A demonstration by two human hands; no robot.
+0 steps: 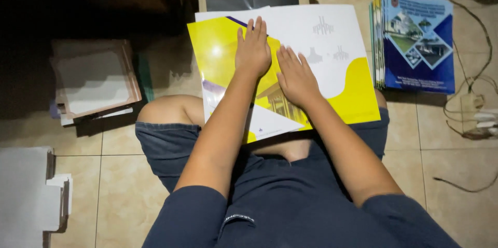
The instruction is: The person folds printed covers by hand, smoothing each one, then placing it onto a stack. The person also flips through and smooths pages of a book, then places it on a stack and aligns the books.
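Both hands lie flat, fingers spread, gripping nothing; the left hand (252, 51) and right hand (296, 77) press the yellow-and-white printed sheet (332, 56), which rests across the person's knees above the floor (124, 175); uneven pressure could likely skew or crease it; the glossy sheet may slide off the knees.

Looks like a small home-run print or binding workspace, w/ work done sitting on the beige glazed tile floor (124, 175). Signs: stack of blue printed booklets (417, 43) near the floor's right edge, pile of brown card boards (96, 79) at left, flat white cardboard pieces (31, 196) in bottom-left corner, loose grey cables (469, 92) & a plug strip along the right side.
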